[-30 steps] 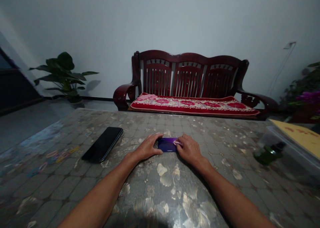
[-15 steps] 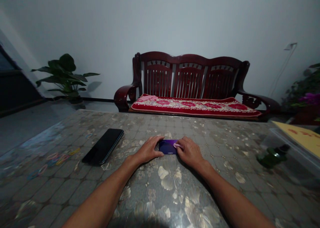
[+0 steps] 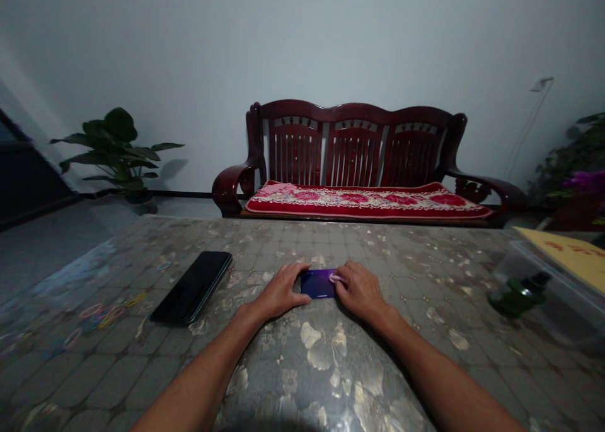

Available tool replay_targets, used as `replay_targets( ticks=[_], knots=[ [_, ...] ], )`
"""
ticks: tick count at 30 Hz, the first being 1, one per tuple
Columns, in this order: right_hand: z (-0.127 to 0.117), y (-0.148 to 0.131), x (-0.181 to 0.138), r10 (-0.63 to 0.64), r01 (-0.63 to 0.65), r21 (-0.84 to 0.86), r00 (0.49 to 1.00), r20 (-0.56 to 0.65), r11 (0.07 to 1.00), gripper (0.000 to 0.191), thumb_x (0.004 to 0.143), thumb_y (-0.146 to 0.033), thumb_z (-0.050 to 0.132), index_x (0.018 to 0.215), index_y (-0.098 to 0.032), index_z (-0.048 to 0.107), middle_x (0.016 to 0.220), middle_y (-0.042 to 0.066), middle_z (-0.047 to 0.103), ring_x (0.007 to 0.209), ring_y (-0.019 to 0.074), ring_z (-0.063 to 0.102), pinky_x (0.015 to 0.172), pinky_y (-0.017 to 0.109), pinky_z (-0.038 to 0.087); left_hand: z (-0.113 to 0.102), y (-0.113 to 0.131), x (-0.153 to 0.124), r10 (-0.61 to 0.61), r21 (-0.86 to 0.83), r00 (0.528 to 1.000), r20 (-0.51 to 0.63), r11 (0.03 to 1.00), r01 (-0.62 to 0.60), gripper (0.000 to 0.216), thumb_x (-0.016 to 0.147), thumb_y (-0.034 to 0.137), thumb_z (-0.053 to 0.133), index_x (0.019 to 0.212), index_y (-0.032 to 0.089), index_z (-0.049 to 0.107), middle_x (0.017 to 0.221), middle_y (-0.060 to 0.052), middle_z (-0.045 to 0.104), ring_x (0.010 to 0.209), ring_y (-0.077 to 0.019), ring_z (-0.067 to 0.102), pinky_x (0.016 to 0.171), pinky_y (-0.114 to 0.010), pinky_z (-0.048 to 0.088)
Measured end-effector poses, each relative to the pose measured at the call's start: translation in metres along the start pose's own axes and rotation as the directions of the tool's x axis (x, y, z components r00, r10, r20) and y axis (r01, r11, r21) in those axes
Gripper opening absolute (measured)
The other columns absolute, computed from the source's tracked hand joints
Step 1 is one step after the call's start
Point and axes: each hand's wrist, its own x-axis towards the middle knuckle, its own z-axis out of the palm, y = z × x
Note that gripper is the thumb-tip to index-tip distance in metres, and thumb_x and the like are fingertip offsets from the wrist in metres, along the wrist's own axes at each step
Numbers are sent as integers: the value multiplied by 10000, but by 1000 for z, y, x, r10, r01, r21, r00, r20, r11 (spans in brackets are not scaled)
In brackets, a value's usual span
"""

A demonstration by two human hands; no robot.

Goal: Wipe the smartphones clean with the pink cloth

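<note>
A purple phone [image 3: 317, 283] lies flat on the patterned table [image 3: 302, 356], between both my hands. My left hand [image 3: 280, 290] grips its left end, thumb in front and fingers over the far edge. My right hand [image 3: 359, 288] covers its right end and presses a small pink thing [image 3: 336, 278] onto it with pinched fingers; what the pink thing is I cannot make out.
A black phone [image 3: 193, 286] lies to the left, with coloured rubber bands [image 3: 101, 312] further left. A green bottle [image 3: 517, 295] and a clear box with a yellow lid [image 3: 562, 255] stand at the right. Beyond the table are a wooden bench [image 3: 354, 161] and a plant [image 3: 118, 151].
Both hands stay on the purple phone. Only my view has shifted slightly.
</note>
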Motion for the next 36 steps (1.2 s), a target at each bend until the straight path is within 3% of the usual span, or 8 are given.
replay_targets(
  ticks=[22,29,36],
  knots=[
    [8,-1,7,-77,78,46,996,-36,996,139,936,-236,566,892,-198,692,896,46,638,867,174,555,761,279,360,0,-3,4,1,-22,1000,-3,1000,-2,735,665,254,853,1338,204,559,1318,-120,617,1234,-328,553,1077,-479,424],
    [5,-4,7,-31,31,-9,999,-9,999,171,954,-272,552,902,-205,700,912,53,650,896,186,561,768,291,352,4,0,5,0,-9,1000,-17,1000,0,772,651,217,849,1358,188,540,1339,-124,599,1248,-323,541,1093,-472,412],
    [-2,-16,-3,-92,94,-42,994,55,995,183,958,-291,530,928,-208,690,951,55,664,892,188,559,766,298,338,9,4,4,13,-17,1000,5,1000,-13,844,630,259,874,1388,182,511,1329,-133,598,1239,-328,542,1081,-479,417]
  ],
)
